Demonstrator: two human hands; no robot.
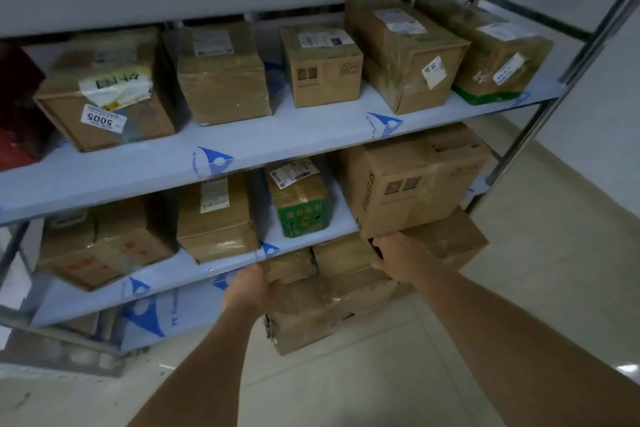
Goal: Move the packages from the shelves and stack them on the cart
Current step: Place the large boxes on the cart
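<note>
A taped brown cardboard package [322,312] juts out from the lowest shelf level, just above the floor. My left hand [249,288] grips its upper left edge, fingers curled over the top. My right hand [398,256] holds its far right corner, with the fingertips hidden behind the cardboard. Smaller taped boxes [343,253] sit right behind it. A large brown box [408,184] stands on another box [450,239] directly above my right hand. The cart is not in view.
Several more packages fill the upper shelf board [277,142] and the middle board [214,270], among them a green-printed box [301,204]. A metal upright [540,121] marks the rack's right end. Pale tiled floor [519,288] lies to the right and in front.
</note>
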